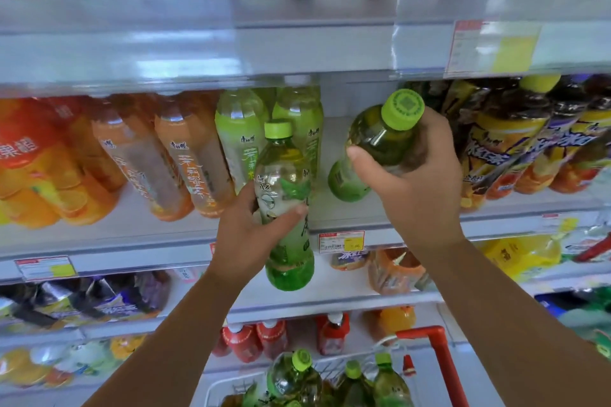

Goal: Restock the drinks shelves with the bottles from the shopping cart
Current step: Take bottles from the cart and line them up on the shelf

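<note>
Seemingly midway: left hand (244, 235) grips a bottle (287, 208), right hand (415, 185) a second bottle (373, 145), neither shelved yet. More bottles (294, 377) wait in the cart (444, 363).

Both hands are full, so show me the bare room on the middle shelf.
Bare shelf floor lies between the standing green bottles and the dark tea bottles; the right hand holds its bottle there. The orange bottles at left are packed tight.

You face white supermarket shelving (132, 241) under bright, even light, with clear plastic rails (297, 10) and red-and-yellow price tags (341, 241) along its edges.
</note>
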